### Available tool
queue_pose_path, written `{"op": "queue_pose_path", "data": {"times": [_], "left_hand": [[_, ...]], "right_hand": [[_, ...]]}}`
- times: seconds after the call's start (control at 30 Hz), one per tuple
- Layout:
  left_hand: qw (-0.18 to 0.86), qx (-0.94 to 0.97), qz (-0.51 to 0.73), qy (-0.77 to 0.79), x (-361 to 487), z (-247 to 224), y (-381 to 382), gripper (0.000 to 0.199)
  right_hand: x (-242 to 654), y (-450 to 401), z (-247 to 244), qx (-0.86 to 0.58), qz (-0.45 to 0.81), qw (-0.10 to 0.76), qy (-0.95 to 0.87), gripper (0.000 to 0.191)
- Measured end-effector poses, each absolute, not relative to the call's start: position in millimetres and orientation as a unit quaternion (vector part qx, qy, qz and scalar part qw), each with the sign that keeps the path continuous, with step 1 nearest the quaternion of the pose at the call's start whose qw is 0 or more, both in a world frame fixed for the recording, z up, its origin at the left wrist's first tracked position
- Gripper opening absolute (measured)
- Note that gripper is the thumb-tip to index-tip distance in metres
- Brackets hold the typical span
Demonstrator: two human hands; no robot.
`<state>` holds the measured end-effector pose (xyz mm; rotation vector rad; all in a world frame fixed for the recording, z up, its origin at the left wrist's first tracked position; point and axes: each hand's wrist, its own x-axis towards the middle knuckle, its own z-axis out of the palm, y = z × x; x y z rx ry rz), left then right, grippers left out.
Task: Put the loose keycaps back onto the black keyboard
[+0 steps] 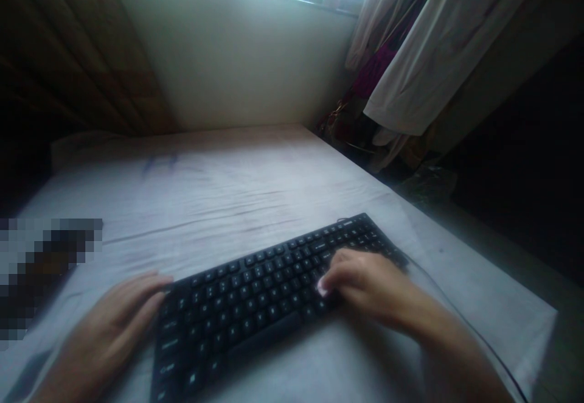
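A black keyboard (255,296) lies tilted across the pale bedsheet, its right end farther from me. My left hand (116,315) is at its upper left corner, thumb and fingertips against the edge. Over the right part of the keys, my right hand (365,278) is closed, fingers curled down. A small pinkish-white wad (323,287) shows at its fingertips, pressed to the keys; it looks like tissue or cloth, but most of it is hidden. A thin dark cable (469,324) runs past my right forearm.
The white sheet (219,178) covers a bed that reaches a pale wall (237,56) below a window. Clothes (420,56) hang at the right, beyond the bed's edge. A patterned curtain (86,50) hangs at the left. A blurred-out patch (41,275) covers something at the left edge.
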<state>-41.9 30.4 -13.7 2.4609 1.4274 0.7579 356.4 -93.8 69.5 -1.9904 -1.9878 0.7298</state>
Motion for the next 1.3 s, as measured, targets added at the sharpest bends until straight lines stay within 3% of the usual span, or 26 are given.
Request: {"op": "queue_pose_path", "data": {"times": [0.27,0.5,1.0,1.3], "left_hand": [[0.111,0.828,0.258,0.486,-39.6,-10.4,27.6,0.046],[0.123,0.824,0.260,0.489,-38.7,-11.2,26.8,0.047],[0.121,0.823,0.259,0.490,-32.5,-3.6,25.3,0.051],[0.126,0.819,0.262,0.494,-31.1,-2.4,22.7,0.052]], "right_hand": [[369.8,-94.5,76.5,-0.729,0.221,0.073,-0.644,0.034],[351.7,-90.3,62.3,-0.627,0.202,0.212,-0.722,0.031],[357.5,-87.9,59.0,-0.682,0.125,0.118,-0.711,0.027],[323.3,-84.3,51.3,-0.584,0.116,0.179,-0.783,0.024]]}}
